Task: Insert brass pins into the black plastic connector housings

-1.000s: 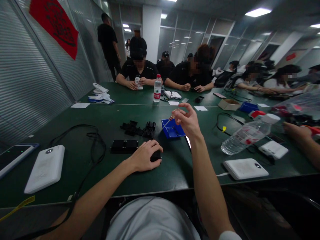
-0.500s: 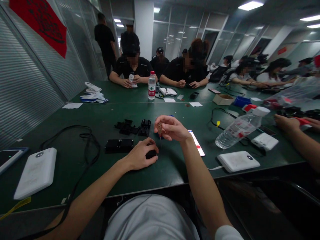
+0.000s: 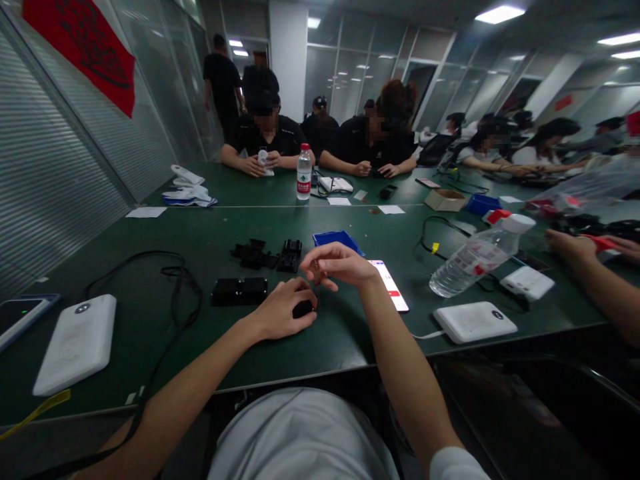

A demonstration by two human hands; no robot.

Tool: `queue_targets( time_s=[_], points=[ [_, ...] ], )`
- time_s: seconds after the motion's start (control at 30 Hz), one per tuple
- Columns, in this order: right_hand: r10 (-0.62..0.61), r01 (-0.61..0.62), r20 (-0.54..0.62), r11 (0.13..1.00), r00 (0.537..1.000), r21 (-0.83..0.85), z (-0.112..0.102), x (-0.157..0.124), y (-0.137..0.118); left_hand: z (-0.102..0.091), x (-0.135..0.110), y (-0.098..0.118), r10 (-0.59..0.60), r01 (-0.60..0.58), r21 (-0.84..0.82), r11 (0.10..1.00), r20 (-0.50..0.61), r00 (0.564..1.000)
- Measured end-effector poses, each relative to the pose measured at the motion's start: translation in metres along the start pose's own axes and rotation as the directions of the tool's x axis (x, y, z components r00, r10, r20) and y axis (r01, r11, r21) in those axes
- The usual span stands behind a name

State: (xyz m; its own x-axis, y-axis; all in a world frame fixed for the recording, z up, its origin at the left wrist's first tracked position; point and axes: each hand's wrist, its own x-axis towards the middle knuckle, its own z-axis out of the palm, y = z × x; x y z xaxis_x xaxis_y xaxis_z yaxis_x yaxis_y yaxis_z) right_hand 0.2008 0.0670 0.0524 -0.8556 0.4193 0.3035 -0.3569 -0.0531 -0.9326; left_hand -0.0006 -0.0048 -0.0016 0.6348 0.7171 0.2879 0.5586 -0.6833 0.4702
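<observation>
My left hand (image 3: 285,308) rests on the green table, its fingers curled round a small black part (image 3: 303,307) that they partly hide. Just above it, my right hand (image 3: 343,265) pinches a short, brownish, see-through thing (image 3: 315,269) between thumb and fingers; its kind is too small to make out. Left of my hands lies a black rectangular case (image 3: 239,291). Behind that case are several loose black plastic parts (image 3: 254,253) and another black part (image 3: 289,255). A blue tray (image 3: 336,240) shows behind my right hand, with a lit phone (image 3: 390,285) beside it.
A tilted water bottle (image 3: 483,257) and a white power bank (image 3: 474,322) are to the right, near a co-worker's hands (image 3: 575,247). At left are another white power bank (image 3: 75,343) and a black cable (image 3: 175,293). An upright bottle (image 3: 303,172) stands across the table (image 3: 200,230).
My right hand has moved slightly left and down, closer to my left hand, with the small brownish thing. More of the blue tray shows. My left hand stays in place.
</observation>
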Motion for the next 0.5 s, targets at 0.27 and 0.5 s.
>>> queue_targets(
  time_s=[0.27, 0.5],
  points=[
    [-0.030, 0.029, 0.043, 0.999, 0.999, 0.032, -0.0001, -0.0003, 0.0003, -0.0014, -0.0002, -0.0012, 0.010, -0.011, 0.004, 1.000, 0.035, 0.999],
    [-0.013, 0.012, 0.050, 1.000, 0.999, 0.023, -0.0021, -0.0005, 0.0032, -0.0023, 0.0010, -0.0002, 0.006, -0.006, -0.006, 1.000, 0.048, 0.999]
  ],
)
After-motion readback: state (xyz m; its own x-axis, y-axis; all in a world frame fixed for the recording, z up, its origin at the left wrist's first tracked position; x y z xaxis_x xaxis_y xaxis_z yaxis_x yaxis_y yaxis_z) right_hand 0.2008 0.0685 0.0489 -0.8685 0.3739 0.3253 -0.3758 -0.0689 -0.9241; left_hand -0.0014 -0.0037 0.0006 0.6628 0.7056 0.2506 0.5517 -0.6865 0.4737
